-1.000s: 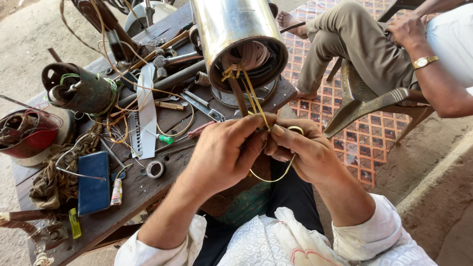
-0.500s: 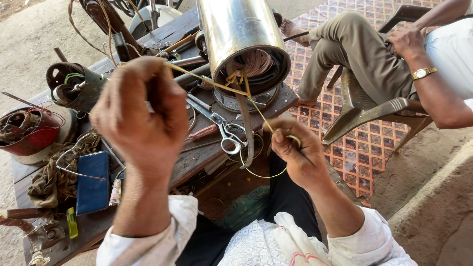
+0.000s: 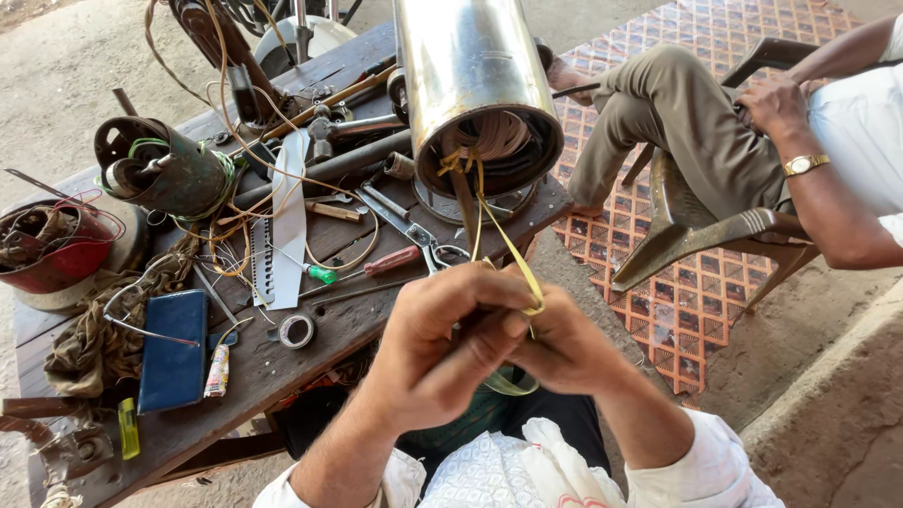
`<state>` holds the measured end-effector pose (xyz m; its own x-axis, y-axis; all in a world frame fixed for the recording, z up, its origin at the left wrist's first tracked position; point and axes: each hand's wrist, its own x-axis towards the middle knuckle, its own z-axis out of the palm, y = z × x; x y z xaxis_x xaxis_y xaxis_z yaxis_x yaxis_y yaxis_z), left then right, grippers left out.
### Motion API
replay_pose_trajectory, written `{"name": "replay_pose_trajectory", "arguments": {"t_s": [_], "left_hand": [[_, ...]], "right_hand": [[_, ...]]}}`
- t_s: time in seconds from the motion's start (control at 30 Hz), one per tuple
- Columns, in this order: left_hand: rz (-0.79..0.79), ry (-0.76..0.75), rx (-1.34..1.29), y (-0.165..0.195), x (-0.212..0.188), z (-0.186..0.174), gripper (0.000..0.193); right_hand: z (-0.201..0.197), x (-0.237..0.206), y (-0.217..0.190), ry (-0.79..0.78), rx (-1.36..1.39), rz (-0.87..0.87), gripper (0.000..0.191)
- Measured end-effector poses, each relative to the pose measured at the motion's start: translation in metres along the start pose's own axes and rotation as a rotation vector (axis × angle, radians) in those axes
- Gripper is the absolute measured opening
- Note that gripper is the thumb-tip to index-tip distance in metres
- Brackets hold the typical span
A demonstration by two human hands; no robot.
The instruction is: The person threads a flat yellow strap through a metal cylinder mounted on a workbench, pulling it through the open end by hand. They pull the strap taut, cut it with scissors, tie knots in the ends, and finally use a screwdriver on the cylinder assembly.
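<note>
A shiny steel cylinder [image 3: 470, 71] lies on the dark wooden workbench [image 3: 273, 362], its open end showing copper windings [image 3: 494, 136]. A yellow strip [image 3: 508, 246] runs from that opening down to my hands. My left hand [image 3: 442, 343] and my right hand [image 3: 564, 348] are pressed together in front of the bench edge, both pinching the yellow strip between fingertips. A loop of the strip hangs below them.
Scissors [image 3: 423, 246], a red-handled screwdriver [image 3: 390, 261], a tape roll [image 3: 295, 330], a blue case [image 3: 174, 350], a hacksaw blade, wires, a red bowl [image 3: 47, 249] and motor parts crowd the bench. A person sits on a chair [image 3: 701, 235] at right over patterned floor.
My left hand, raised high pulling the strip half a second ago, has come back down and joined my right hand on the strip.
</note>
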<state>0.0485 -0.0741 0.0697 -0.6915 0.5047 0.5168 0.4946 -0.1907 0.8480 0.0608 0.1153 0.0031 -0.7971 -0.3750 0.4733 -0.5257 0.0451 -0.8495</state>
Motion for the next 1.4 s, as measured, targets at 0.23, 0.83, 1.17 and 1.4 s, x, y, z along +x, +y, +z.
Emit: {"name": "replay_pose_trajectory", "arguments": {"t_s": [0.23, 0.83, 1.17, 1.4], "left_hand": [[0.134, 0.049, 0.308, 0.011, -0.002, 0.005, 0.013], [-0.016, 0.268, 0.646, -0.016, -0.015, -0.018, 0.012], [0.370, 0.114, 0.613, -0.003, -0.006, -0.022, 0.014], [0.432, -0.132, 0.388, -0.022, 0.013, -0.021, 0.017]], "right_hand": [[-0.033, 0.027, -0.039, 0.325, -0.713, -0.383, 0.028], [-0.063, 0.073, -0.067, -0.137, -1.070, -0.495, 0.026], [-0.044, 0.098, -0.112, -0.242, -1.707, -0.501, 0.041], [-0.047, 0.093, -0.097, -0.102, -1.602, -0.469, 0.041]]}}
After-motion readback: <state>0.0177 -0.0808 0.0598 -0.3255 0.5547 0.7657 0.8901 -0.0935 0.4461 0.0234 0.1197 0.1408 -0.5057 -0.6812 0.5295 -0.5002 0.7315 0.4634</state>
